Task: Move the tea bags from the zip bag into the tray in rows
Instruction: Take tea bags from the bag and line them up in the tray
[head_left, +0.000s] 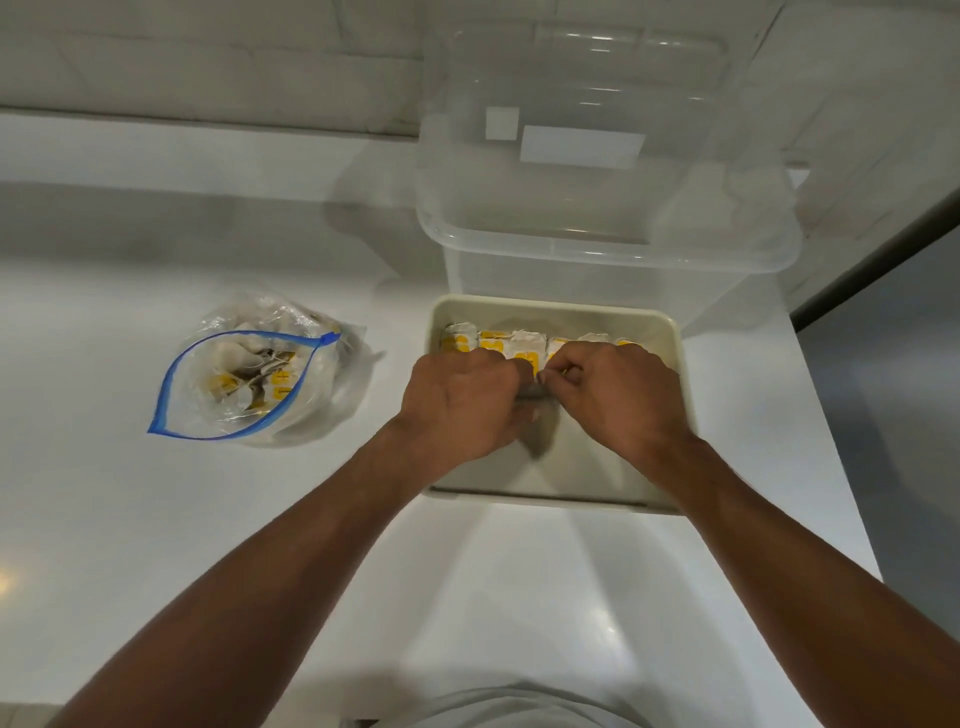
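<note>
Well left of my fingers the zip bag (249, 384) lies open, with loose tea bags (260, 382) inside. My left hand (462, 400) is curled over the tray (678, 415), but I cannot tell what it holds. My right hand (618, 395) pinches a tea bag (530, 361) just short of the finished row (493, 340). These look light, soft and easily torn, with strings likely to snag, so I'd grip the pouch edges. My palms hide the tray floor.

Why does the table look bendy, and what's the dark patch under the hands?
Head view: the wide lens bends the counter edges; the left hand and right hand cast a soft shadow on the tray floor; glare streaks the clear box rim.
</note>
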